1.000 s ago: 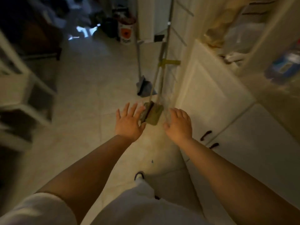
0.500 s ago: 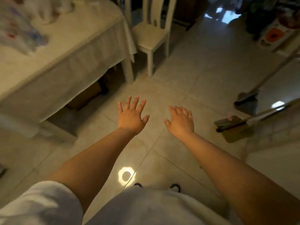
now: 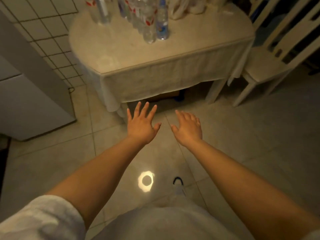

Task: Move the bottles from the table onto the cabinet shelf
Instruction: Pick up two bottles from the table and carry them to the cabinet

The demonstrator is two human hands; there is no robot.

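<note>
Several clear plastic bottles (image 3: 138,13) stand clustered at the far side of a table (image 3: 131,49) covered with a cream cloth. One with a blue label (image 3: 162,23) stands nearest, beside a clear one (image 3: 149,30). My left hand (image 3: 141,126) and my right hand (image 3: 187,129) hover over the floor, in front of the table's near edge, palms down with fingers spread. Both hold nothing. The cabinet is out of view.
A white appliance (image 3: 32,101) stands at the left against a tiled wall (image 3: 45,26). A cream chair (image 3: 266,66) sits at the table's right. White bags (image 3: 188,6) lie at the table's back. Tiled floor (image 3: 242,144) stretches between me and the table.
The view has swung left from the cabinet and brooms to face the table with the bottles. Both hands stayed outstretched, spread and holding nothing.
</note>
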